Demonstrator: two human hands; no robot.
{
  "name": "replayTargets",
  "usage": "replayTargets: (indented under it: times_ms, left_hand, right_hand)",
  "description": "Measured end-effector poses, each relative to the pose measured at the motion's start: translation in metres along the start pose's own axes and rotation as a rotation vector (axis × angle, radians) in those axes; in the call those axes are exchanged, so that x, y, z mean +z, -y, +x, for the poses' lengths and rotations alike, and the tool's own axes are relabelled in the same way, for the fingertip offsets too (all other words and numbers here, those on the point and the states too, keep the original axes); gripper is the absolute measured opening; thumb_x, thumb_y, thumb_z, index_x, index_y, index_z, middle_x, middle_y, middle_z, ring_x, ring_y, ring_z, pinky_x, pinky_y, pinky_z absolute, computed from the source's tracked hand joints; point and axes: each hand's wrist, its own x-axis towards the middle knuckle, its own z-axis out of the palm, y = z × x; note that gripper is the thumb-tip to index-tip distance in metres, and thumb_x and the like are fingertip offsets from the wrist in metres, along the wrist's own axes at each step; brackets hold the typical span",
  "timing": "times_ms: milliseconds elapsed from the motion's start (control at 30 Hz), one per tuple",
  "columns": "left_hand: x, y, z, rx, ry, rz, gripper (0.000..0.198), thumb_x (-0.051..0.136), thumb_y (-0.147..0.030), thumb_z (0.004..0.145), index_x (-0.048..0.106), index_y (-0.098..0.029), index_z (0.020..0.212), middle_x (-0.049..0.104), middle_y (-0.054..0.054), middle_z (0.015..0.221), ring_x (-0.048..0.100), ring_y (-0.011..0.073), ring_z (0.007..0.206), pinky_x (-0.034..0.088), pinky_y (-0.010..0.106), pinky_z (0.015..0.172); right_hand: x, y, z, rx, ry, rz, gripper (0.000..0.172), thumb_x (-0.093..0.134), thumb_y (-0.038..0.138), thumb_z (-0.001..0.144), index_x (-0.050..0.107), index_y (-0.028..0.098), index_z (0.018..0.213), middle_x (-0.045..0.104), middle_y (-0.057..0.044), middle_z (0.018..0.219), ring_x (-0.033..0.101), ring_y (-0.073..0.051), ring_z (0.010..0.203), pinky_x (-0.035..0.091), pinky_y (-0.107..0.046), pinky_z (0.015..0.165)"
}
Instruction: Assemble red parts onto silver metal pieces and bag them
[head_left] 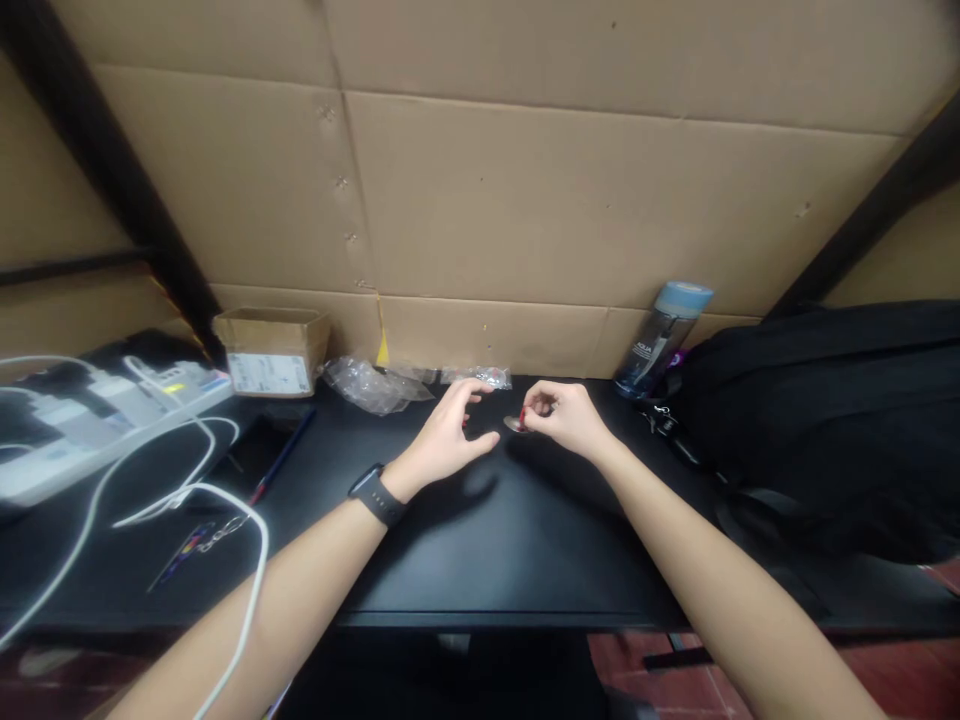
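Over the black table, my right hand pinches a small red piece attached to, or resting against, a flat round silvery disc. Its exact kind is too small to make out. Just left of the disc is my left hand, thumb and fingers spread apart and curved, with a dark watch on that wrist. A bit of red shows by its fingers, and I cannot tell what it is. Behind the hands lie crumpled clear plastic bags and a small clear packet.
An open cardboard box stands back left, near a white power strip with plugs and loose white cables. A pen and keychain lie nearby. On the right are a blue-capped bottle, keys and a black backpack.
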Motion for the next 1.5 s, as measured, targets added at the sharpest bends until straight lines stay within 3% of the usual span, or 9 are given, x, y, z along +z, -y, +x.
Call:
replayTargets:
  times_ms: [167, 333, 433, 533, 633, 733, 1000, 1200, 1500]
  left_hand:
    - [-0.01, 0.008, 0.005, 0.024, -0.119, 0.111, 0.042, 0.064, -0.017, 0.085, 0.055, -0.023, 0.126, 0.056, 0.01, 0.13, 0.06, 0.0235, 0.116, 0.054, 0.038, 0.096]
    - [-0.017, 0.013, 0.008, 0.024, -0.157, 0.205, 0.037, 0.059, -0.013, 0.085, 0.058, -0.022, 0.121, 0.058, 0.008, 0.124, 0.061, 0.0221, 0.111, 0.052, 0.039, 0.099]
    - [-0.021, 0.016, 0.008, 0.032, -0.117, 0.257, 0.034, 0.056, -0.011, 0.086, 0.059, -0.021, 0.119, 0.058, 0.008, 0.122, 0.061, 0.0222, 0.11, 0.052, 0.039, 0.099]
    - [-0.027, 0.022, 0.007, 0.053, -0.046, 0.332, 0.035, 0.048, -0.007, 0.088, 0.06, -0.021, 0.118, 0.06, 0.009, 0.123, 0.063, 0.0227, 0.11, 0.051, 0.04, 0.1]
    - [-0.033, 0.029, 0.006, 0.06, 0.043, 0.452, 0.041, 0.046, -0.004, 0.087, 0.062, -0.022, 0.12, 0.063, 0.009, 0.121, 0.063, 0.0246, 0.11, 0.051, 0.041, 0.1]
    - [-0.037, 0.035, 0.004, 0.067, 0.105, 0.532, 0.042, 0.051, -0.005, 0.084, 0.065, -0.022, 0.12, 0.066, 0.01, 0.118, 0.064, 0.0273, 0.109, 0.05, 0.043, 0.1]
    - [-0.039, 0.04, 0.004, 0.048, 0.149, 0.623, 0.033, 0.06, -0.011, 0.085, 0.072, -0.025, 0.112, 0.074, 0.008, 0.109, 0.064, 0.0285, 0.103, 0.046, 0.042, 0.096]
    - [-0.036, 0.038, 0.004, 0.024, 0.146, 0.664, 0.022, 0.065, -0.016, 0.087, 0.076, -0.028, 0.103, 0.071, 0.007, 0.112, 0.058, 0.0295, 0.108, 0.04, 0.043, 0.094]
    - [-0.03, 0.033, 0.004, 0.042, 0.188, 0.663, 0.014, 0.067, -0.018, 0.088, 0.078, -0.028, 0.091, 0.068, 0.005, 0.111, 0.054, 0.027, 0.11, 0.036, 0.041, 0.091]
  right_hand:
    - [0.0, -0.028, 0.003, -0.005, -0.028, -0.158, 0.012, 0.066, 0.016, 0.075, 0.07, 0.02, 0.086, 0.073, 0.001, 0.074, 0.063, -0.014, 0.064, 0.049, -0.026, 0.064]
    - [0.009, -0.045, 0.005, 0.042, -0.019, -0.133, 0.014, 0.063, 0.018, 0.082, 0.07, 0.021, 0.093, 0.076, -0.001, 0.081, 0.067, -0.016, 0.068, 0.052, -0.028, 0.069]
    - [0.003, -0.051, 0.008, 0.063, -0.069, -0.134, 0.014, 0.061, 0.02, 0.085, 0.071, 0.02, 0.096, 0.077, -0.004, 0.085, 0.069, -0.017, 0.071, 0.054, -0.03, 0.072]
    - [-0.019, -0.061, 0.009, 0.088, -0.088, -0.223, 0.021, 0.061, 0.018, 0.083, 0.073, 0.019, 0.1, 0.078, -0.007, 0.093, 0.071, -0.02, 0.078, 0.055, -0.035, 0.077]
    - [-0.043, -0.077, 0.005, 0.126, 0.037, -0.285, 0.035, 0.071, 0.016, 0.075, 0.074, 0.022, 0.109, 0.077, -0.008, 0.109, 0.072, -0.025, 0.095, 0.057, -0.039, 0.086]
    - [-0.053, -0.091, 0.0, 0.172, 0.134, -0.281, 0.048, 0.077, 0.015, 0.07, 0.072, 0.022, 0.117, 0.076, -0.008, 0.117, 0.072, -0.027, 0.103, 0.056, -0.041, 0.095]
    - [-0.04, -0.096, 0.0, 0.221, 0.141, -0.299, 0.054, 0.08, 0.016, 0.07, 0.067, 0.019, 0.122, 0.076, -0.012, 0.113, 0.074, -0.026, 0.099, 0.058, -0.042, 0.093]
    - [-0.039, -0.099, -0.001, 0.215, 0.164, -0.313, 0.045, 0.075, 0.014, 0.075, 0.067, 0.018, 0.119, 0.076, -0.011, 0.113, 0.073, -0.025, 0.098, 0.057, -0.04, 0.094]
    - [-0.04, -0.102, 0.0, 0.247, 0.158, -0.234, 0.044, 0.076, 0.012, 0.073, 0.068, 0.019, 0.115, 0.076, -0.009, 0.109, 0.072, -0.022, 0.094, 0.056, -0.038, 0.093]
